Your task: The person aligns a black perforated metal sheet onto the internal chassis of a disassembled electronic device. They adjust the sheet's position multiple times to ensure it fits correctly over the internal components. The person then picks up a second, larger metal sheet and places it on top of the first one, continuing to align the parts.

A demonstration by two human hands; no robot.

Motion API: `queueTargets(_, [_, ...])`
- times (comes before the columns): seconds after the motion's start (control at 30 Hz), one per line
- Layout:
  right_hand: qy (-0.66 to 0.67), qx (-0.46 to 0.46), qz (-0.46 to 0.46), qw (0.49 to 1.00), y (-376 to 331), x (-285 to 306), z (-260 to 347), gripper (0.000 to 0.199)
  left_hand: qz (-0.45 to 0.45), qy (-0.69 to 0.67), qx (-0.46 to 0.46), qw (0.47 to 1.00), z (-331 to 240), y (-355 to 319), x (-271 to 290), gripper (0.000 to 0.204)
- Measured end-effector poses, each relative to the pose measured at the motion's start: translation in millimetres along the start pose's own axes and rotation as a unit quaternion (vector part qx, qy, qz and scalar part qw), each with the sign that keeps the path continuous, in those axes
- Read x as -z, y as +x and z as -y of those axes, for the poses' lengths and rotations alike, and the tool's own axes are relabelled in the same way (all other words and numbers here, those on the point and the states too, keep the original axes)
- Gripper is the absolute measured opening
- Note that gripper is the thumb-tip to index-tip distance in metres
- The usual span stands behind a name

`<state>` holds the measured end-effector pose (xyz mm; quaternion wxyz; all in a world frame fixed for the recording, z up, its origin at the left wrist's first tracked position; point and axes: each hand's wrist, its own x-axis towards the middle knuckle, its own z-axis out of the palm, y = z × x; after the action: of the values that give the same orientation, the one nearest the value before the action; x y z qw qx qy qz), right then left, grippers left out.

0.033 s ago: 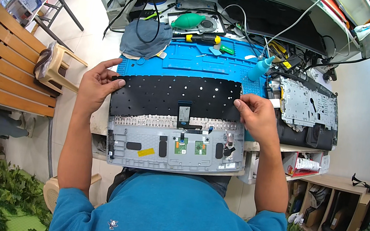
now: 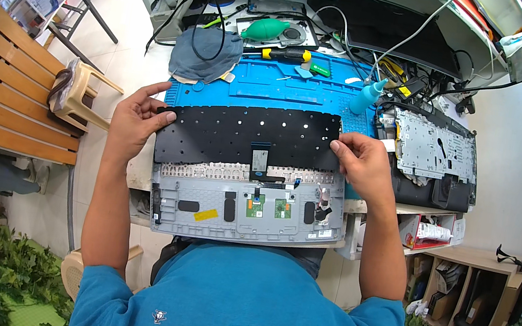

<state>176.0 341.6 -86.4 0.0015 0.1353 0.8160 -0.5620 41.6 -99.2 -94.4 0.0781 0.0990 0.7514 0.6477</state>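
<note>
1. Your left hand point(image 2: 134, 121) pinches the left edge of the black keyboard sheet point(image 2: 245, 134), fingers closed on it, index finger raised toward 1 o'clock.
2. Your right hand point(image 2: 359, 166) grips the sheet's right edge, thumb on top.
3. The sheet lies flat over the upper half of the grey laptop palmrest shell point(image 2: 247, 210), which rests at the worktop's near edge, 6 o'clock from the blue repair mat point(image 2: 273, 86).
4. At 3 o'clock from your right hand, a second opened laptop chassis point(image 2: 430, 152) sits on the worktop.
5. At 12 o'clock: yellow-handled screwdriver point(image 2: 286, 54), green rubber air blower point(image 2: 263, 28), teal squeeze bottle point(image 2: 367, 98).
6. At 9 o'clock from your left hand stands a beige plastic stool point(image 2: 77, 96).
</note>
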Motion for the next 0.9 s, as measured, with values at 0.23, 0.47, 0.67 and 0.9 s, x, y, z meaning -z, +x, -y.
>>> queueTargets(0.23, [-0.034, 0.027, 0.001, 0.999, -6.4, -1.5, -6.2, 0.038, 0.019, 0.064, 0.036, 0.997, -3.6, -10.7, -3.4, 0.074])
queueTargets(0.47, [-0.121, 0.033, -0.023, 0.992, -13.3, -6.5, 6.4, 0.048, 0.005, 0.090, 0.023, 0.996, 2.0, -14.8, -4.9, 0.079])
queueTargets(0.67, [-0.141, 0.024, -0.023, 0.989, -16.2, -7.5, 12.9, 0.042, -0.007, 0.084, 0.034, 0.996, -0.2, -16.9, -7.8, 0.079])
queueTargets(0.9, [-0.151, 0.040, -0.038, 0.987, -17.5, -9.0, 11.3, 0.040, -0.013, 0.077, 0.036, 0.996, 4.8, -17.5, -6.9, 0.080])
